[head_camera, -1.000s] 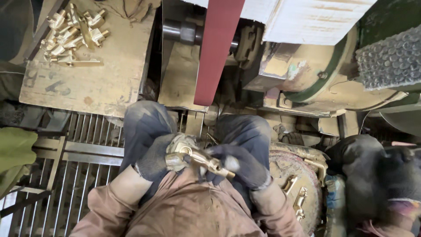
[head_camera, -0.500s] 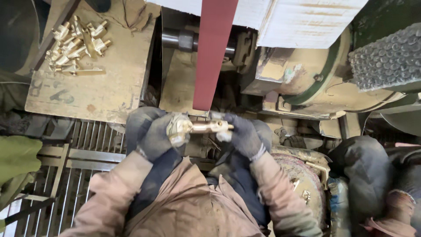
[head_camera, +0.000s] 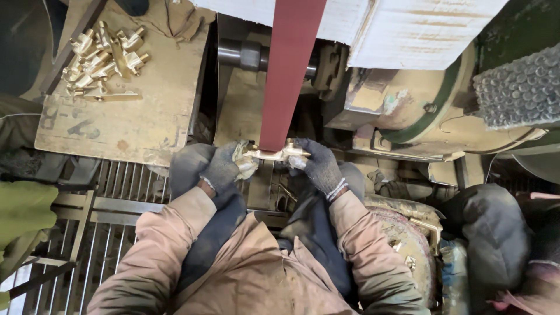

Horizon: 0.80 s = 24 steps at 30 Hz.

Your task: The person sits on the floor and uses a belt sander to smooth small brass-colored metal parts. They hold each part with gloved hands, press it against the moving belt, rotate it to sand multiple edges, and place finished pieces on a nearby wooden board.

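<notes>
My left hand [head_camera: 224, 167] and my right hand [head_camera: 314, 161], both in dark knit gloves, grip the two ends of a brass tap fitting [head_camera: 272, 154]. The fitting lies crosswise and touches the lower end of a dark red sanding belt [head_camera: 290, 70] that runs up and away from me. My knees and tan sleeves fill the lower middle of the view.
A wooden board [head_camera: 134, 111] at the upper left carries a pile of several brass fittings [head_camera: 102, 58]. The belt machine's shaft [head_camera: 242, 55] and beige-green housing [head_camera: 426, 111] stand behind. A metal grate [head_camera: 111, 198] lies lower left, a bubble-wrapped piece [head_camera: 519, 87] at the right.
Both hands lifted the brass fitting from my lap, turned it crosswise and brought it forward up against the red belt.
</notes>
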### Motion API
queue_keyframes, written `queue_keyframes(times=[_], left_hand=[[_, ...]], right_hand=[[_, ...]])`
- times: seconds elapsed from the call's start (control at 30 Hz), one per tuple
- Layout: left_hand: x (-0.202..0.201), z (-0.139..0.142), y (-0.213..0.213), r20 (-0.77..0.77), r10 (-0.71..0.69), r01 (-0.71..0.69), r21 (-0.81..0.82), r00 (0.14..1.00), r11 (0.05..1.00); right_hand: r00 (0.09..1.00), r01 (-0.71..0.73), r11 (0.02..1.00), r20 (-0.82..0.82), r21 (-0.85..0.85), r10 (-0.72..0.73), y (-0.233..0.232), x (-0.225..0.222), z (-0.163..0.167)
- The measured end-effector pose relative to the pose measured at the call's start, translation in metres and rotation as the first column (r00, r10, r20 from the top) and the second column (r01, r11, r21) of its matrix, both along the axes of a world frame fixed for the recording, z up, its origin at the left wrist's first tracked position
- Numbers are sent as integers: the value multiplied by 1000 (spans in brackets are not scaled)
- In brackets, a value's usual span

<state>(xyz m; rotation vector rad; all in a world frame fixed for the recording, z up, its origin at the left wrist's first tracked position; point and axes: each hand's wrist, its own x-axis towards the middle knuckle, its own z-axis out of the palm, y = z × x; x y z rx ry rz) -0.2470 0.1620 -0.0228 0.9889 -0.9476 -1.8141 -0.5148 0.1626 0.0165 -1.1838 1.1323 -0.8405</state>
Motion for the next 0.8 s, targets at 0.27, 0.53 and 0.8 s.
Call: queue_keyframes(times=[0.27, 0.53, 0.8], left_hand=[[-7, -1, -13, -97, 30, -15, 153, 995, 988], [-12, 7, -26, -53, 53, -36, 281, 997, 959], [-11, 18, -36, -101, 67, -24, 379, 993, 925]], right_hand=[[993, 86, 983, 65, 161, -98, -5, 11, 3], [986, 150, 973, 50, 173, -161, -9, 25, 7], [969, 247, 914, -93, 323, -229, -26, 35, 6]])
